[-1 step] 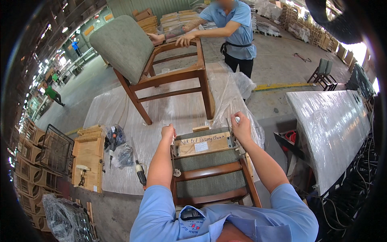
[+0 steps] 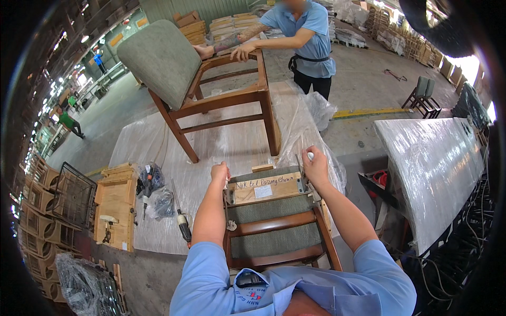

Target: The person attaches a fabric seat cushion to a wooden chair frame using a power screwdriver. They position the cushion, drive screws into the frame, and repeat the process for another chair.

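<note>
Before me lies a wooden chair (image 2: 274, 227) with grey-green upholstery (image 2: 271, 210). Across it sits a pale wooden block (image 2: 279, 188) with handwriting, a white label and dark metal fittings at its ends. My left hand (image 2: 220, 173) is closed beside the block's left end; what its fingers hold, if anything, is hidden. On the other side, my right hand (image 2: 316, 164) is closed around a small white thing (image 2: 310, 156) whose kind I cannot make out. Beyond my hands, a co-worker's hands (image 2: 243, 51) rest on another wooden chair (image 2: 221, 102) with a padded grey-green back.
Plastic film covers the work table (image 2: 153, 142). A power screwdriver (image 2: 184, 229) lies left of my chair, near another tool (image 2: 148, 181) and a wooden box (image 2: 113, 205). To the right stands a film-wrapped panel (image 2: 427, 168). The co-worker (image 2: 311, 47) stands across the table.
</note>
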### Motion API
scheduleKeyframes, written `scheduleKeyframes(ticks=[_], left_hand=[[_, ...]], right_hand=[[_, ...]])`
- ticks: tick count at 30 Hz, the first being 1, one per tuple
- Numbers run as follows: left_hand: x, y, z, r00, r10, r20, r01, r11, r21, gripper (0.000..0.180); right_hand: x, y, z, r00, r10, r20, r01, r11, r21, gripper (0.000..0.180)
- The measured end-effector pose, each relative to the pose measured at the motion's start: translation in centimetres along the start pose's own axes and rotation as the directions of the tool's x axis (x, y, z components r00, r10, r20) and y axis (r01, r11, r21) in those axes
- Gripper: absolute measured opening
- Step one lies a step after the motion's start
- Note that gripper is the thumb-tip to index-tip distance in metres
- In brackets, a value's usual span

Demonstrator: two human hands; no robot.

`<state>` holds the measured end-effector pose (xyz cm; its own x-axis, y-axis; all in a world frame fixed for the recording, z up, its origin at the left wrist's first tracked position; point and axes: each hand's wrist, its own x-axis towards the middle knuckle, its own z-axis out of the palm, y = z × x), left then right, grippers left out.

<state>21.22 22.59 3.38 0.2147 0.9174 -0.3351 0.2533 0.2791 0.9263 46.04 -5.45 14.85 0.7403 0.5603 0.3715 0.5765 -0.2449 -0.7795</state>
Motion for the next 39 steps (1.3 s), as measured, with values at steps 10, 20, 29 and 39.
scheduleKeyframes(ticks=[10,20,29,39], left_hand=[[1.1,0.6,0.0,0.999,0.001,-0.05,-0.002,1.0,-0.024,0.032],[-2.6,5.3,-0.1,0.917,0.377,-0.132,-0.399,0.879,-0.26,0.023],[-5.4,6.2,-6.5,0.772,0.41,0.485,-0.261,0.901,-0.346,0.026],[-13.4,1.5,-11.8,0.967,0.248,0.056,-0.243,0.967,-0.081,0.041]], right_hand=[[0.7,0.0,0.3,0.997,-0.065,-0.045,0.065,0.998,-0.003,0.024],[0.8,-0.1,0.0,1.0,0.005,-0.022,-0.006,0.999,-0.049,0.021],[0.6,0.1,0.0,0.999,-0.006,-0.052,0.002,0.997,-0.071,0.022],[-1.8,4.5,-4.2,0.863,0.191,0.467,-0.464,0.664,0.586,0.059]])
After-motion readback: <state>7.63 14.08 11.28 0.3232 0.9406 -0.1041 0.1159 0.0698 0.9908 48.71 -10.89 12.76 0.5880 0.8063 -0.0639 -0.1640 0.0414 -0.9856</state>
